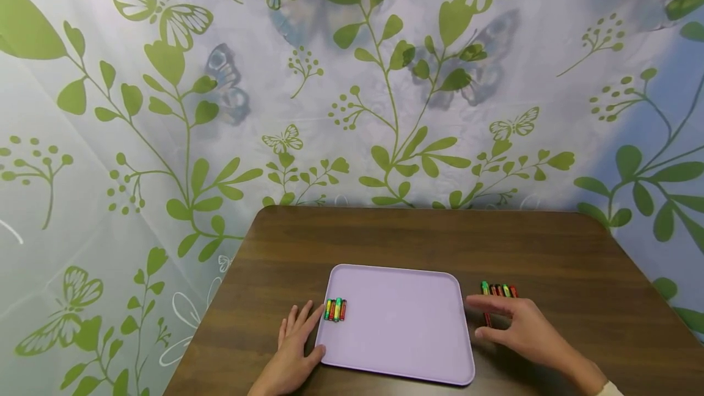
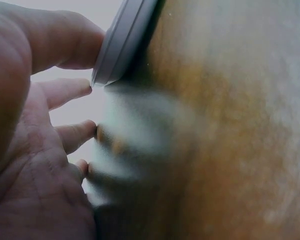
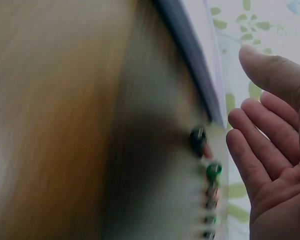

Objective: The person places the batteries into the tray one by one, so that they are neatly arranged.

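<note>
A lilac tray (image 1: 401, 322) lies on the table. Along its left edge, several batteries (image 1: 336, 310) in green, yellow and red stand side by side on the tray. My left hand (image 1: 291, 353) rests at that edge, with fingers spread and the thumb touching the rim (image 2: 117, 50). To the right of the tray, my right hand (image 1: 522, 326) hovers with straight, parted fingers and holds nothing. Just beyond it is a row of batteries (image 1: 499, 289), partly hidden by the hand. A separate dark red battery (image 1: 487, 319) shows between its thumb and fingers.
The brown wooden table (image 1: 429, 234) has rounded far corners. Directly behind it hangs a pale curtain (image 1: 308, 109) printed with green leaves and butterflies; it also covers the left side.
</note>
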{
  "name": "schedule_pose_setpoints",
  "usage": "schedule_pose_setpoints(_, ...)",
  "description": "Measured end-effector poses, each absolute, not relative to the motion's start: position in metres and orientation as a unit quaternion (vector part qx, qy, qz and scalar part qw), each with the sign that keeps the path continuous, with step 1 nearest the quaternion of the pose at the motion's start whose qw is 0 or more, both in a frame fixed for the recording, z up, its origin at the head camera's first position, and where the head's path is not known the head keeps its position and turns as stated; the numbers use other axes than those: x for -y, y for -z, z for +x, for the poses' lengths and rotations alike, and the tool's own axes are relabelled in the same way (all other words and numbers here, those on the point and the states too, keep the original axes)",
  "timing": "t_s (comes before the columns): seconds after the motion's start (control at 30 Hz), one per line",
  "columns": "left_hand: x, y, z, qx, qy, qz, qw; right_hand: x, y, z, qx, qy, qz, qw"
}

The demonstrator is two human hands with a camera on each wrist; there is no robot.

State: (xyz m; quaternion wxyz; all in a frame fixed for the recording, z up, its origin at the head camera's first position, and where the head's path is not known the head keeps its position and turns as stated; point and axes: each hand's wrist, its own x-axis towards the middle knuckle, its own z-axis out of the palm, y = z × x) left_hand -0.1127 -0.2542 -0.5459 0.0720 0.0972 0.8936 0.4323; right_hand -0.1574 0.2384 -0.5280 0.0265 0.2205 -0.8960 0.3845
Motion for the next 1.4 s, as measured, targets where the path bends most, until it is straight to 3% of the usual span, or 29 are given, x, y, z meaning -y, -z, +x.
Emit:
schedule_pose_setpoints(0.3, 0.253, 0.543, -0.111, -0.89, -0.439, 0.105, 0.068, -0.263, 0.53, -0.151, 0.927, -0.327, 0.18, 0.041)
schedule_pose_setpoints(0.73, 0.253, 0.544, -0.11, -0.891, -0.437, 0.1, 0.073, -0.259, 0.538, -0.155, 0.944, -0.276, 0.176, 0.048)
schedule_pose_setpoints(1.2, 0.256, 0.543, -0.111, -0.89, -0.437, 0.104, 0.071, -0.245, 0.537, -0.159, 0.918, -0.288, 0.23, 0.143)
schedule_pose_setpoints(1.4, 0.256, 0.542, -0.111, -0.891, -0.436, 0.107, 0.069, -0.224, 0.532, -0.167, 0.904, -0.327, 0.249, 0.117)
